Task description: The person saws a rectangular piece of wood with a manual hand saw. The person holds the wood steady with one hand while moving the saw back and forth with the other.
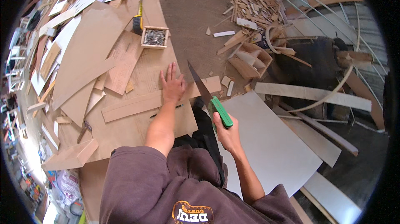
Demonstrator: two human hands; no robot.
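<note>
My right hand is closed round the green handle of a handsaw. The dark blade slants up and to the left, across a narrow wooden board. That board lies on the plywood worktop, and its right end juts past the edge. On the board my left hand rests palm down, fingers stretched out. A dark pencil-like stick lies just below the board, partly behind my left forearm. Beyond my left hand stands a small wooden box full of nails or screws.
A yellow and black tape measure lies beside the box. Wood offcuts cover the left side, near a hammer. On the right are a large pale panel, a curved wooden strip and a scrap heap.
</note>
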